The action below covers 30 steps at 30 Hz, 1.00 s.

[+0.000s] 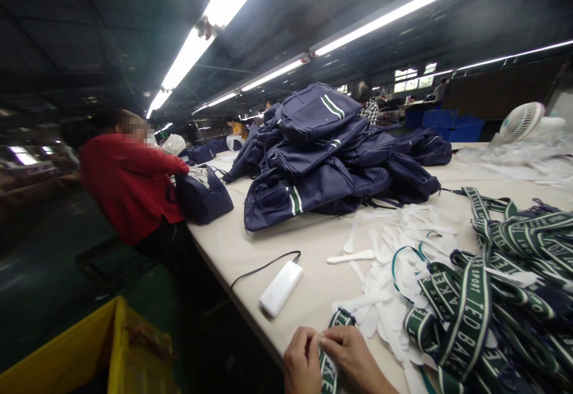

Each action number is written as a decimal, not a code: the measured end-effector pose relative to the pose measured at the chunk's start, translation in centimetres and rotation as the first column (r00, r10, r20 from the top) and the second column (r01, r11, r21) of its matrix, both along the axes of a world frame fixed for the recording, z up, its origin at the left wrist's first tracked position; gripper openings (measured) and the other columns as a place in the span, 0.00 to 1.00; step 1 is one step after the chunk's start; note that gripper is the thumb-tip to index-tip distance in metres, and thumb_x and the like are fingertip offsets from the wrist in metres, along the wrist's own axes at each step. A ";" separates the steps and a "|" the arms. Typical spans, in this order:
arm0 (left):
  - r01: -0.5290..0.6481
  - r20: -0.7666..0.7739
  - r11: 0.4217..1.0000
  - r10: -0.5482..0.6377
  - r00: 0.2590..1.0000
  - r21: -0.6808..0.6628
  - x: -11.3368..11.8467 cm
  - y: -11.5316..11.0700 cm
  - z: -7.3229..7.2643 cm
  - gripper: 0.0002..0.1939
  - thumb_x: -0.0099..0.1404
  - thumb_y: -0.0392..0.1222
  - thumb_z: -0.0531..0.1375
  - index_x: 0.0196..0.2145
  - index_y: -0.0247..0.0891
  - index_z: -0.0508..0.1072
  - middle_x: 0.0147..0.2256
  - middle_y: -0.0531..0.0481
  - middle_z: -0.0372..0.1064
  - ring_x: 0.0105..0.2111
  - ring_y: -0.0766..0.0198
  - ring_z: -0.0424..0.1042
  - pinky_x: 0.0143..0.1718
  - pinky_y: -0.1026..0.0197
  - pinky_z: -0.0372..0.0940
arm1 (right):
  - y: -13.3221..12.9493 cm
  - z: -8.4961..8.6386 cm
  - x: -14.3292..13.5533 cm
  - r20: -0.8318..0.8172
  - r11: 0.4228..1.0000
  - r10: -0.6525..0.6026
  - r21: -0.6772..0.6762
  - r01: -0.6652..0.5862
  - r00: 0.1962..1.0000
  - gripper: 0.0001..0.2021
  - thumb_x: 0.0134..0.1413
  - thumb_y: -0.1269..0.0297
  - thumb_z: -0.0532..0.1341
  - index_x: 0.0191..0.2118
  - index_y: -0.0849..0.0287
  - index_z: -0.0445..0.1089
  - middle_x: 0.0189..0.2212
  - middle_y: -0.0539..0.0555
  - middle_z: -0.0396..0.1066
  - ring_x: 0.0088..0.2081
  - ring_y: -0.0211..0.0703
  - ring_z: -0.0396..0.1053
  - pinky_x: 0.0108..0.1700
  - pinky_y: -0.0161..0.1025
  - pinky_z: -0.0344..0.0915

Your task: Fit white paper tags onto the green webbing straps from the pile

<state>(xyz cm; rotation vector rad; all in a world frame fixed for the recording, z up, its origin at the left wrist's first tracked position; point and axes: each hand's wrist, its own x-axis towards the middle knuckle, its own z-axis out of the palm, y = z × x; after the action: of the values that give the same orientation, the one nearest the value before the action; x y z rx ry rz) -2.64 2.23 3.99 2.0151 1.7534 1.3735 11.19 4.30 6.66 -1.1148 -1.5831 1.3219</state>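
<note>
At the table's near edge, my left hand point(303, 359) and my right hand point(353, 358) meet with their fingertips almost touching. Both are closed in a pinch over a dark green webbing strap point(329, 376) with pale edges and white lettering. The strap runs beneath my fingers, and one end shows just beyond them. Something small and pale shows between the fingertips, too small to make out. Right of my hands lie loose white strips point(380, 298) and a large heap of similar lettered straps point(468, 310).
A white power bank point(281, 288) with a black cable lies ahead. Navy bags point(308, 161) are piled mid-table. At left, a person in red point(128, 179) handles a navy bag point(203, 197). A yellow bin point(117, 340) stands below; a fan point(521, 122) is far right.
</note>
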 end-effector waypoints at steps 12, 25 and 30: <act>0.099 -0.123 0.984 -0.081 0.989 0.149 -0.3 -0.1 0.5 0.14 0.69 0.31 0.50 0.28 0.40 0.70 0.25 0.49 0.69 0.27 0.64 0.72 0.31 0.65 0.66 | 0.3 -0.4 -1.8 0.412 0.981 -0.191 0.047 0.188 0.891 0.13 0.47 0.68 0.56 0.15 0.61 0.63 0.14 0.47 0.55 0.21 0.36 0.56 0.26 0.35 0.45; 0.133 -0.003 0.991 -0.133 0.991 0.011 0.1 -0.1 3.2 0.08 0.69 0.35 0.55 0.32 0.39 0.71 0.28 0.50 0.72 0.30 0.64 0.72 0.35 0.63 0.67 | 0.6 0.3 0.4 0.347 0.999 -0.042 0.036 0.031 0.937 0.12 0.57 0.65 0.57 0.32 0.58 0.80 0.24 0.47 0.75 0.29 0.38 0.70 0.29 0.29 0.60; 0.152 0.037 0.988 -0.151 0.988 -0.015 0.4 0.3 2.7 0.09 0.68 0.37 0.55 0.31 0.37 0.73 0.29 0.48 0.72 0.32 0.61 0.72 0.38 0.59 0.66 | 0.5 0.4 0.1 0.339 0.991 -0.133 0.047 0.124 0.931 0.12 0.54 0.67 0.58 0.32 0.60 0.80 0.23 0.48 0.75 0.27 0.37 0.69 0.29 0.29 0.59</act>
<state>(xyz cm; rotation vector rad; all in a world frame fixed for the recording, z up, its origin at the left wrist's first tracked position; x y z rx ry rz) -2.23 2.52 6.72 2.0536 1.5565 1.3333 11.27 4.78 7.04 -1.4685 -1.7316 1.0595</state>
